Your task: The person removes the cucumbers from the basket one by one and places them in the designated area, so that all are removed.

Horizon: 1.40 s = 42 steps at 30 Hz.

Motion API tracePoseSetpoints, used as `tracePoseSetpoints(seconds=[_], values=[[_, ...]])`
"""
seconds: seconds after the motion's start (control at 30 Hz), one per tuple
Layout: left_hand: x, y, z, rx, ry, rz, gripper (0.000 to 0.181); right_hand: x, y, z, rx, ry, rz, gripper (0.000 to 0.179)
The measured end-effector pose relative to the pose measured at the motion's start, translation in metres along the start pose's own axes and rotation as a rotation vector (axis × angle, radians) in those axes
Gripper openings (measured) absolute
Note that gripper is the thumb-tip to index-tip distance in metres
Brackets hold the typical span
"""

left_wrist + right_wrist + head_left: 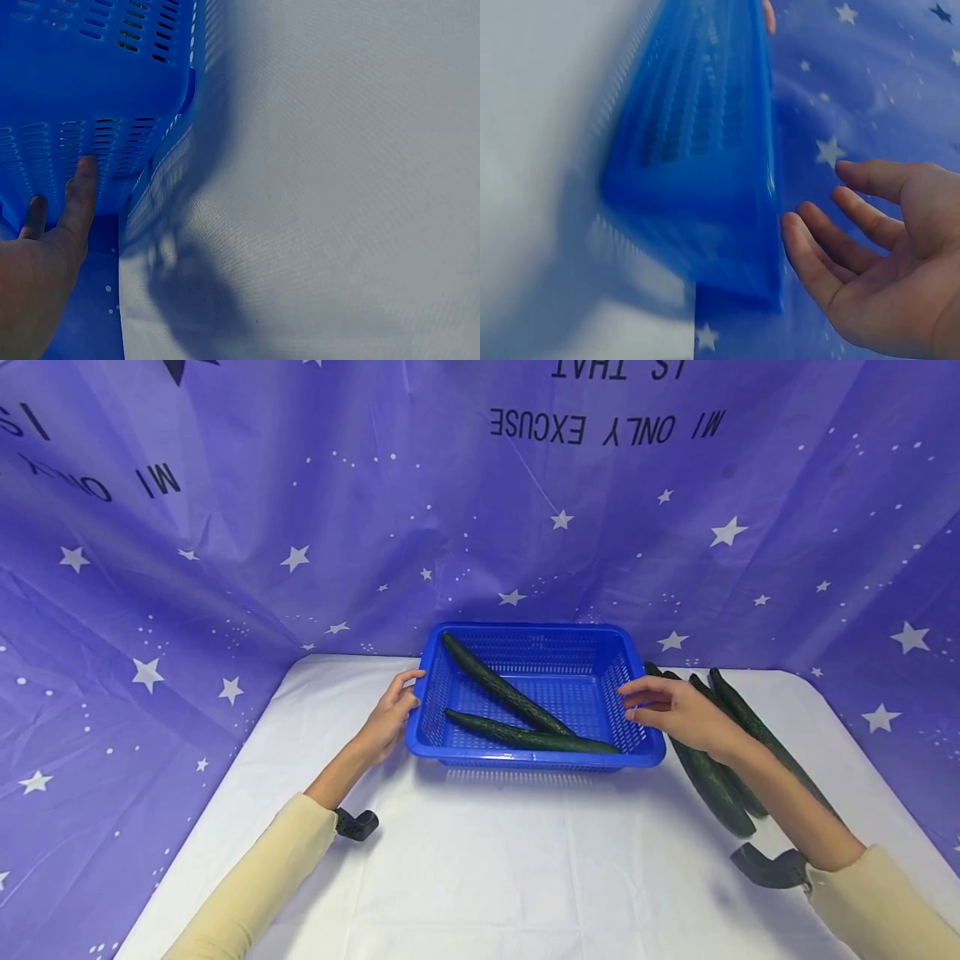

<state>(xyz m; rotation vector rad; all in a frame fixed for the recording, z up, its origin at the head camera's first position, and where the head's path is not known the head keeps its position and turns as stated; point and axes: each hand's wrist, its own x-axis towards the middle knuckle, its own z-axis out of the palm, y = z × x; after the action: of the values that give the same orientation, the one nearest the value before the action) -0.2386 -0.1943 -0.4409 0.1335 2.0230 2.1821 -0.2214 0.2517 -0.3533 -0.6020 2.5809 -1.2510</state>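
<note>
A blue plastic basket [536, 758] with slotted walls stands on the white-covered table. Two dark green cucumbers, one slanting [502, 689] and one along the near wall [525, 737], lie inside it. At the basket's left end, my left hand [386, 718] touches the wall; the left wrist view shows its fingers [79, 199] stretched out against the slots. My right hand [678, 714] is beside the right rim, its loosely bent fingers [810, 255] spread and holding nothing in the right wrist view. Several more cucumbers [716, 789] lie under and beyond my right forearm, which partly hides them.
White cloth [480, 868] covers the table. A purple-blue curtain [465, 543] with stars and lettering hangs behind and at both sides. Each wrist carries a black camera mount, on the left [356, 824] and on the right [772, 867].
</note>
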Motion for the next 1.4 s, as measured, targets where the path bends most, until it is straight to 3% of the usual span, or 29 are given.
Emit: tracePoseSetpoints(seconds=[0.13, 0.47, 0.73, 0.97, 1.07, 1.4], values=[[0.000, 0.001, 0.000, -0.001, 0.003, -0.004, 0.056, 0.016, -0.005, 0.019, 0.020, -0.061, -0.042, 0.036], [-0.001, 0.002, 0.001, -0.009, -0.007, 0.000, 0.056, 0.053, 0.001, 0.061, 0.105, -0.183, -0.023, 0.035], [-0.001, 0.001, 0.001, -0.004, -0.009, 0.002, 0.056, 0.071, -0.001, 0.084, -0.009, -0.293, 0.019, 0.039], [-0.002, 0.002, 0.000, -0.002, -0.010, 0.008, 0.056, 0.081, -0.003, 0.090, -0.027, -0.332, 0.042, 0.040], [-0.002, 0.003, 0.000, -0.003, -0.005, 0.003, 0.056, 0.084, -0.003, 0.092, -0.040, -0.350, 0.037, 0.040], [-0.002, 0.002, 0.000, -0.007, 0.000, -0.003, 0.056, 0.089, -0.008, 0.098, -0.227, -0.429, -0.027, 0.044]])
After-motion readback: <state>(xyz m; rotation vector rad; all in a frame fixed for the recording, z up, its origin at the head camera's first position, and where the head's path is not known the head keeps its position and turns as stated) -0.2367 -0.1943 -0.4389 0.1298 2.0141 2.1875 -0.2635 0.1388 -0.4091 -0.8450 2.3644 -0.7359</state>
